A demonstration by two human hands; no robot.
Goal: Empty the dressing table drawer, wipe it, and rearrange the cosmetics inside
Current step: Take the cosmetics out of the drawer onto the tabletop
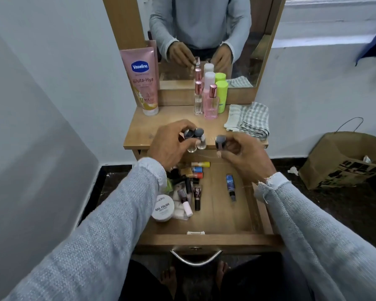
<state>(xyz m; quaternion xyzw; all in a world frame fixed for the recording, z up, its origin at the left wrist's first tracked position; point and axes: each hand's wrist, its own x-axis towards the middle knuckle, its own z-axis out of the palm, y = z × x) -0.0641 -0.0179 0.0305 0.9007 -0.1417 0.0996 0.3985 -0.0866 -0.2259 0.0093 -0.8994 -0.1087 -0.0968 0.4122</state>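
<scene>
At about ten o'clock on the table top (143, 131) stands a big pink tube (144, 80) that says "Vaseline" in a blue badge and "Gluta-Hya" under it. Low down at about eight o'clock in the open drawer (221, 216) lies a round white tub (163, 207) with "NAIL POLISH" on its lid, and smaller words I cannot read. Just beside it are nail polish bottles, little tubes and other makeup in a messy pile (189, 183). The left hand (169, 144) is closed around two small clear bottles (196, 141) with dark caps, held above the back of the drawer, near the middle. At twelve o'clock, by the mirror (204, 40), stand pink bottles (210, 101) and a green one (221, 94). The right hand (239, 152) pinches one dark cap (220, 141) in its fingers. Below it, at four o'clock in the drawer, lies a blue tube (230, 185) alone. A folded checked cloth (248, 119) sits at two o'clock on the table. Far right, a brown paper bag (345, 159) stands on the floor; its black print is too blurry to read.
</scene>
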